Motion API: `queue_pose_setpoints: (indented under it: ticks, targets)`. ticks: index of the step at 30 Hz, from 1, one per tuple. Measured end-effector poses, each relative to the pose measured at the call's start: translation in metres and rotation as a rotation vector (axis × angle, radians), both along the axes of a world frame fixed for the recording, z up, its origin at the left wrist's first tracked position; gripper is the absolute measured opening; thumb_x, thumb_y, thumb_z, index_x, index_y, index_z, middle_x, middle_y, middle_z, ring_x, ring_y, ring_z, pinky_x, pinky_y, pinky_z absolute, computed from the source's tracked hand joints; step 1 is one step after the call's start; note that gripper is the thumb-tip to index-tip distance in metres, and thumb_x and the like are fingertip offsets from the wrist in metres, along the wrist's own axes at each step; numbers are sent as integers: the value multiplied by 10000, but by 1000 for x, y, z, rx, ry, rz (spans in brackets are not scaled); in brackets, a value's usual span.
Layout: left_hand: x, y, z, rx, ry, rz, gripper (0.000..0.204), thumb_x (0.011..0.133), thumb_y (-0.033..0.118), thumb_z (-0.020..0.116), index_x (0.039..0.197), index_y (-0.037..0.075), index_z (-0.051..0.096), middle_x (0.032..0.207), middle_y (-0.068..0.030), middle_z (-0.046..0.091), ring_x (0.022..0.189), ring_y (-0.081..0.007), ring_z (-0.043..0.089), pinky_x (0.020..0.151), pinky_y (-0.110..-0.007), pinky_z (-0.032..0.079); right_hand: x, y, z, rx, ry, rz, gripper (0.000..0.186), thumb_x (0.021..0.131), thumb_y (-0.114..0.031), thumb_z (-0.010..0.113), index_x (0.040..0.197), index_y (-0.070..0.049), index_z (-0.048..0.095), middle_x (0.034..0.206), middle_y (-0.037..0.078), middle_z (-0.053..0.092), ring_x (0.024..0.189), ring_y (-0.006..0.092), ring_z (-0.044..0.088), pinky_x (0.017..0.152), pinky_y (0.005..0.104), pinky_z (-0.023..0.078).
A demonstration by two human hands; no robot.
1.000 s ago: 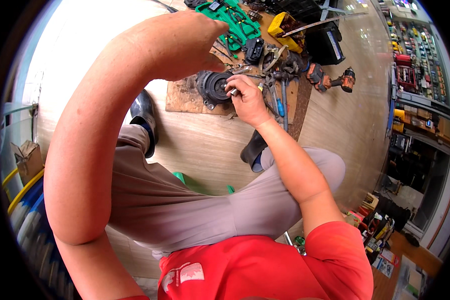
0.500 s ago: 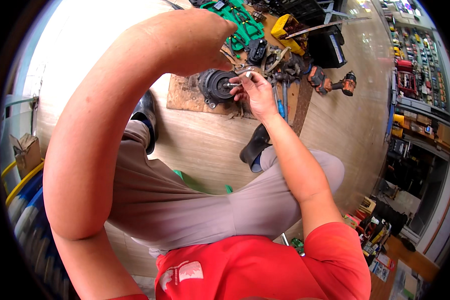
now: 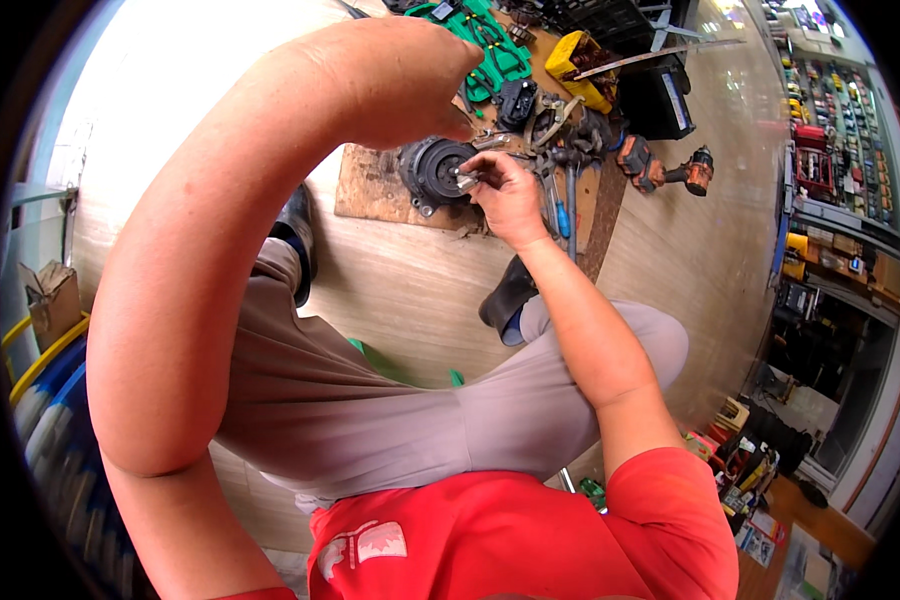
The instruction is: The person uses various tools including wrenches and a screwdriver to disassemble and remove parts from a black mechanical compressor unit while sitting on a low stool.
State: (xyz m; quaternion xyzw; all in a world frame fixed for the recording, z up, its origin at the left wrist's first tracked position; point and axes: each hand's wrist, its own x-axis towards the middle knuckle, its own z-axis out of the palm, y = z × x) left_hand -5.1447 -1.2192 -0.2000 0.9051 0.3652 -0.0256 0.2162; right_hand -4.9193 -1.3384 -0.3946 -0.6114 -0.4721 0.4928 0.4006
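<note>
A dark round pulley assembly [image 3: 432, 172] with a grooved rim and mounting lugs lies on a worn wooden board [image 3: 365, 190] on the floor. My right hand [image 3: 510, 200] is at the pulley's right side, thumb and fingers pinched on a small shiny metal piece [image 3: 466, 182] in front of its hub. What kind of piece it is, I cannot make out. My left hand [image 3: 405, 85] is large in the picture, raised above and left of the pulley. Its back faces me, with most of its fingers hidden behind it, so whether it holds anything does not show.
Right of the pulley are loose metal parts, a hammer [image 3: 571, 195] and a blue-handled screwdriver [image 3: 562, 218]. Farther back sit a green tool case [image 3: 490, 45] and a yellow container [image 3: 578, 70]. An orange and black cordless tool [image 3: 638, 162] rests on the floor.
My right hand has turned, and its fingers have closed further round the small metal piece by the hub. My left hand has shifted slightly to the right.
</note>
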Motion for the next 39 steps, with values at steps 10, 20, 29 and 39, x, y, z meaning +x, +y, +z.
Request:
queue_pose_setpoints:
  ticks: [10,20,29,39]
  targets:
    - [3,3,-7,-16,25,11,620,878,267,724,1407,41,492,1206,-203,652,1074,-370,645,941,-447,511,6,2,-13,-181,180,43,249,847,45,736,1069,-27,649,1060,34,675,971,105,639,828,250,544]
    - [9,4,-4,-13,57,-12,628,871,240,730,1421,60,487,1187,-207,660,1081,-377,640,935,-456,502,1,3,-15,-134,137,-26,107,855,8,741,943,-19,688,891,15,681,878,74,627,786,229,512]
    - [15,3,-8,-6,83,-26,629,878,255,727,1420,44,486,1231,-205,646,1105,-369,636,956,-445,504,2,3,-20,-46,63,92,263,889,-21,704,1147,-16,652,1009,36,691,874,80,634,771,229,525]
    - [20,2,-9,-2,87,-34,629,884,275,720,1420,43,488,1257,-195,638,1127,-360,631,973,-440,502,12,5,-25,-71,208,36,258,902,-53,707,1151,-7,659,951,46,702,801,93,634,733,248,531]
